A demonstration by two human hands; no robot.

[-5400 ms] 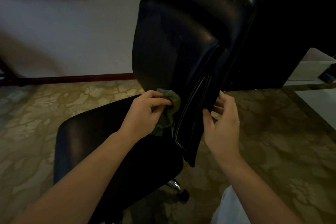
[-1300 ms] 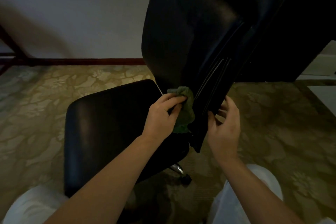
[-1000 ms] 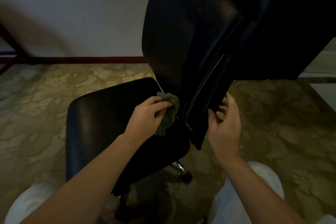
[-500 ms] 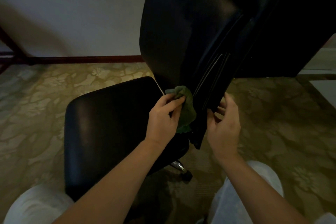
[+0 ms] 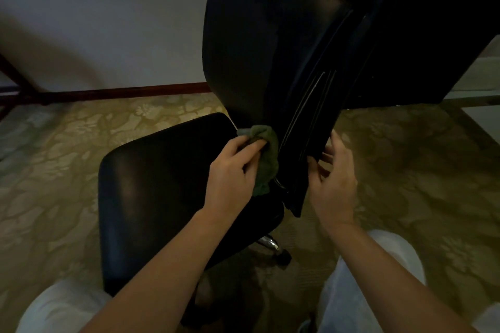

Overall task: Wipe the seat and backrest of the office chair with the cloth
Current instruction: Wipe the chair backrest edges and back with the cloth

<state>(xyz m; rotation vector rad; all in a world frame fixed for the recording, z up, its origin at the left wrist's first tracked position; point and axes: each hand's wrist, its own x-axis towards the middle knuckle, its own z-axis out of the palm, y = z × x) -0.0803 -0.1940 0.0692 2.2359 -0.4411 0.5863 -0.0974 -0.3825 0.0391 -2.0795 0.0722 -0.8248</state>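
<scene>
Now L hand (image 5: 232, 170) grips green cloth (image 5: 267, 159) against backrest (image 5: 257, 48) base by seat (image 5: 162, 184), w/ R hand (image 5: 335, 184) seemingly pinching backrest's rear edge.

The left hand (image 5: 232, 170) grips a bunched green cloth (image 5: 267, 159) and presses it against the bottom of the black backrest (image 5: 270, 35), just where it meets the seat (image 5: 162, 184). The right hand (image 5: 335, 178) holds the backrest's lower side edge, thumb in front and fingers behind. A patterned carpet (image 5: 67, 159) lies under the chair, with a pale wall (image 5: 108, 21) beyond.
</scene>
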